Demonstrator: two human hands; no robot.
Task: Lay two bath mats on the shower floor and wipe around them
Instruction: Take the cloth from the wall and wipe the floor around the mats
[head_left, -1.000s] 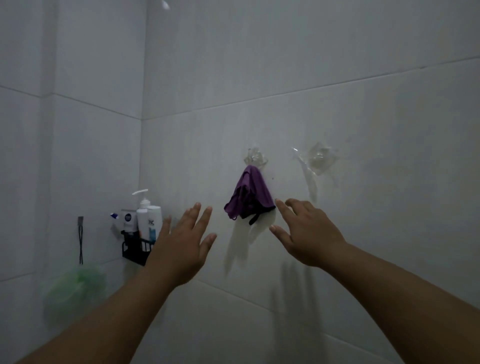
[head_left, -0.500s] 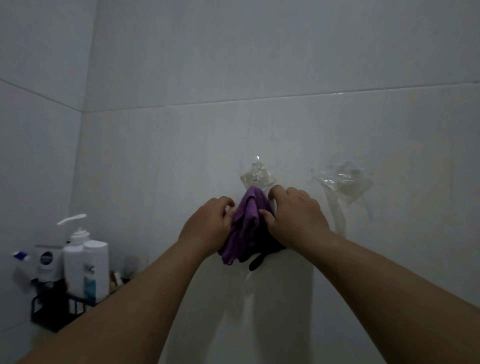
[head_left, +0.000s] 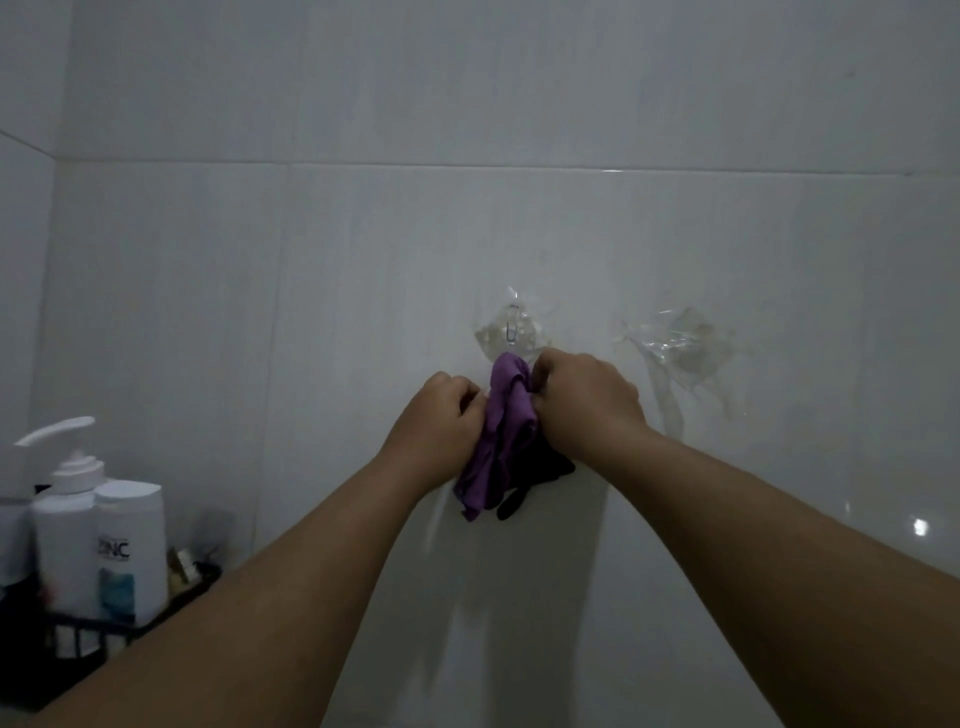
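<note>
A purple cloth (head_left: 501, 431) with a dark part at its lower right hangs bunched against the white tiled wall, just below a clear stick-on hook (head_left: 511, 332). My left hand (head_left: 444, 415) grips the cloth's left side with closed fingers. My right hand (head_left: 584, 397) pinches its top right edge close under the hook. Whether the cloth still hangs on the hook I cannot tell. No bath mat and no floor are in view.
A second clear stick-on hook (head_left: 680, 345) sits bare on the wall to the right. At the lower left corner a black wire rack (head_left: 104, 631) holds a white pump bottle (head_left: 65, 519) and a white shampoo bottle (head_left: 132, 545).
Both hands went from open in front of the wall to closed on the purple cloth. The view has moved closer to the wall and hook.
</note>
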